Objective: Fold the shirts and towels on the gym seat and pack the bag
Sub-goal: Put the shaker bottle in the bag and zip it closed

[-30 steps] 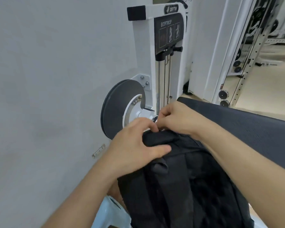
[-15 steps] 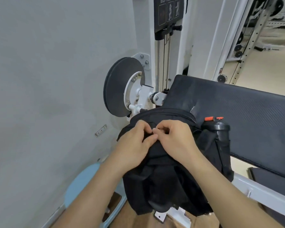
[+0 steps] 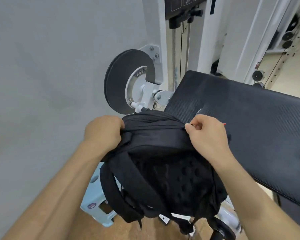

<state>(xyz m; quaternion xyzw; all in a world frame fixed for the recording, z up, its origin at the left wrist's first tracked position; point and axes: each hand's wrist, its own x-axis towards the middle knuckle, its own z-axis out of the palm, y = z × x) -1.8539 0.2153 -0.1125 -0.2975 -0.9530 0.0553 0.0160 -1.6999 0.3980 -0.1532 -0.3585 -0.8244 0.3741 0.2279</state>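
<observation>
A black backpack (image 3: 164,172) hangs against the near edge of the black padded gym seat (image 3: 249,122), its padded back panel and shoulder straps facing me. My left hand (image 3: 104,132) grips the top left corner of the bag. My right hand (image 3: 208,135) pinches a small zipper pull at the top right corner, where the closed zipper line ends. No shirts or towels are in sight. A small red part (image 3: 224,124) shows just past my right hand.
A white gym machine with a black round disc (image 3: 118,80) stands behind the bag against a grey wall. A light blue plastic stool (image 3: 95,201) sits on the wooden floor below the bag. White racks with weights (image 3: 258,75) stand at the far right.
My hands, pinched together at the bag's top middle, have moved apart: the left to the left corner, the right along the zipper to the right corner. The view has tilted down.
</observation>
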